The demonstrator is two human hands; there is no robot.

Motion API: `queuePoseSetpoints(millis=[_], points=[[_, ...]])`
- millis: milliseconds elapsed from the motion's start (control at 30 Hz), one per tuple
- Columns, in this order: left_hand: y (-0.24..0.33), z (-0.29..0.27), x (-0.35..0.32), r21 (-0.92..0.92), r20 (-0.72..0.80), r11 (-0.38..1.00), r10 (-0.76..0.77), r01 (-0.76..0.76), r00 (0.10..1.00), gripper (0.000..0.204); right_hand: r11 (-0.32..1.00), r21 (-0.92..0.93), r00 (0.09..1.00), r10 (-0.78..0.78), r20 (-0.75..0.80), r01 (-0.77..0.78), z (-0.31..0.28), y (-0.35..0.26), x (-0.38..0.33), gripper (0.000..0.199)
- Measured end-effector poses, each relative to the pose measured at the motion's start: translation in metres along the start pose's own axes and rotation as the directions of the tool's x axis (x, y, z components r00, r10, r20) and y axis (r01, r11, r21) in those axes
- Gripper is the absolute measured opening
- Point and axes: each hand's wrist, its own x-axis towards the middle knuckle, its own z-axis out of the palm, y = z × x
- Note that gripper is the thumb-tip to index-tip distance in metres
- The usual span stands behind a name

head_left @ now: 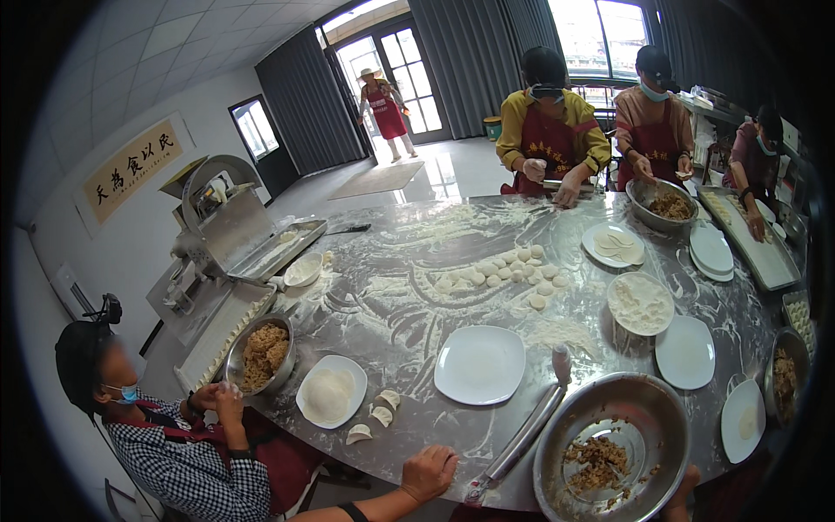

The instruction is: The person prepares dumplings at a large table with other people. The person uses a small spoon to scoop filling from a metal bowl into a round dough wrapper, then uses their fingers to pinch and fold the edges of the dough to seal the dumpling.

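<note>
My left hand (430, 472) rests at the near table edge with its fingers curled into a loose fist, nothing visible in it. Only part of my right hand (685, 489) shows, beside the lower right wall of a large steel bowl (665, 409); its fingers are mostly hidden, and whether it grips the bowl I cannot tell. Brown minced filling (598, 463) lies low in this bowl. Between my left hand and the bowl lies a long silver rod (524, 433) with a pale knob-like end. An empty white square plate (479, 365) sits just beyond.
At left, a person (174, 435) pinches something beside a bowl of filling (265, 352), a plate of round wrappers (329, 393) and dumplings (383, 416). Dough pieces (522, 265) lie mid-table amid flour. Across stand more workers (557, 130). A flour bowl (640, 304) and plates occupy the right.
</note>
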Motion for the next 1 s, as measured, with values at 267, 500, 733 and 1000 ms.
queuePoseSetpoints(millis=[267,500,733,1000], points=[[0.008,-0.006,-0.002,-0.02,-0.016,1.0,-0.008,0.007,1.0,0.01,1.0,0.007,1.0,0.009,0.007,-0.009,0.0,0.002,-0.007,0.032],[0.008,-0.003,-0.005,-0.014,0.0,1.0,-0.01,0.01,1.0,0.012,1.0,0.014,1.0,0.014,0.003,-0.014,-0.002,0.005,-0.009,0.032],[0.013,-0.011,-0.006,-0.026,-0.005,1.0,-0.017,0.017,1.0,0.009,1.0,0.014,1.0,0.024,0.007,-0.024,-0.007,0.008,-0.014,0.032],[0.01,-0.007,-0.004,-0.004,-0.008,1.0,0.003,-0.003,1.0,0.014,0.999,0.021,0.999,0.033,0.01,-0.034,-0.011,0.011,-0.012,0.032]])
